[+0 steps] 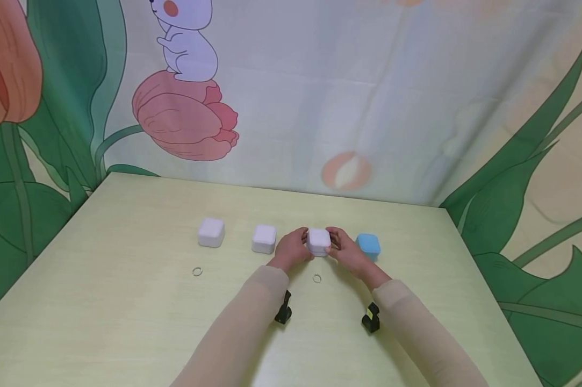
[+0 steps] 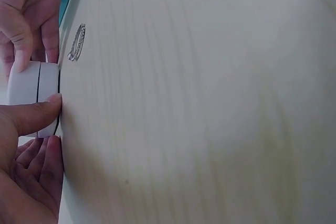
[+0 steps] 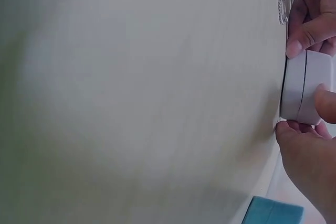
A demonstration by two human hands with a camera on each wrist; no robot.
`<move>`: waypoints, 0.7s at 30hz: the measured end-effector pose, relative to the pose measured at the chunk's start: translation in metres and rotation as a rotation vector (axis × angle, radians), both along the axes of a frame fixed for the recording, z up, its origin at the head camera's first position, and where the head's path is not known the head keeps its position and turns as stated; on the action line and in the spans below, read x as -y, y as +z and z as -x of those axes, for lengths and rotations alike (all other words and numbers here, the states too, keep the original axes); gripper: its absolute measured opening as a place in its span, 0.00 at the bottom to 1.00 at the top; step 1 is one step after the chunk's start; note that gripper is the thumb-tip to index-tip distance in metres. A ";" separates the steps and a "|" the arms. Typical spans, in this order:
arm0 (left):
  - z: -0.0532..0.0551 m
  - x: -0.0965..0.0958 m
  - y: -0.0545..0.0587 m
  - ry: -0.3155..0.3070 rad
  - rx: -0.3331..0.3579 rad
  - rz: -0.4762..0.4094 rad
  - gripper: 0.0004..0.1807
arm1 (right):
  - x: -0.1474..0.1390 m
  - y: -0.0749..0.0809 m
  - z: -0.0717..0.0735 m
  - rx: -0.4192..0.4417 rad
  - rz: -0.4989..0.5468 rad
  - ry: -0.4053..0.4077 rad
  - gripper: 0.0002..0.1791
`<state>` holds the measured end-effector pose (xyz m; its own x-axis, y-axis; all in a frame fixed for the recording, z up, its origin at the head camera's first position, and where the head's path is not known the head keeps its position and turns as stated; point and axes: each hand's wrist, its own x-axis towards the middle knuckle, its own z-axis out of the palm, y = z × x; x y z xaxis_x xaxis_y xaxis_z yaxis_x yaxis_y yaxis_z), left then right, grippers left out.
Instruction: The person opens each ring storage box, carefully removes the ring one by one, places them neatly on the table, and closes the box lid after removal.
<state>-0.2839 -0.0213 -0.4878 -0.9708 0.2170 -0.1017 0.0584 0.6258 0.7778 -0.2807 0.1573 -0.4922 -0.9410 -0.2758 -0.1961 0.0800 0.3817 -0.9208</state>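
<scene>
A small white ring box (image 1: 318, 241) with rounded corners sits on the table between both hands, its lid down and a dark seam running round it. My left hand (image 1: 292, 250) grips its left side, the thumb low on the front at the base. From the other side my right hand (image 1: 347, 253) holds the box, with the thumb (image 3: 326, 103) on the upper part above the seam. A silver ring (image 1: 317, 278) set with small stones lies on the table in front of the box. The inside of the box is hidden.
Two more white boxes (image 1: 264, 238) (image 1: 210, 233) stand in a row to the left. A blue box (image 1: 368, 245) is just right of my right hand. Another ring (image 1: 197, 271) lies before the leftmost box. A printed curtain (image 1: 291, 107) hangs behind the table (image 1: 126, 322).
</scene>
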 end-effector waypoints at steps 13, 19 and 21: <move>-0.001 0.001 0.000 0.005 0.012 -0.003 0.42 | 0.003 -0.002 -0.001 -0.030 -0.035 -0.002 0.32; -0.002 0.000 0.005 -0.008 0.016 0.027 0.41 | 0.003 0.000 -0.003 -0.063 -0.060 0.017 0.32; -0.002 0.000 0.007 -0.017 0.021 0.037 0.41 | 0.003 0.001 -0.004 -0.067 -0.072 0.025 0.32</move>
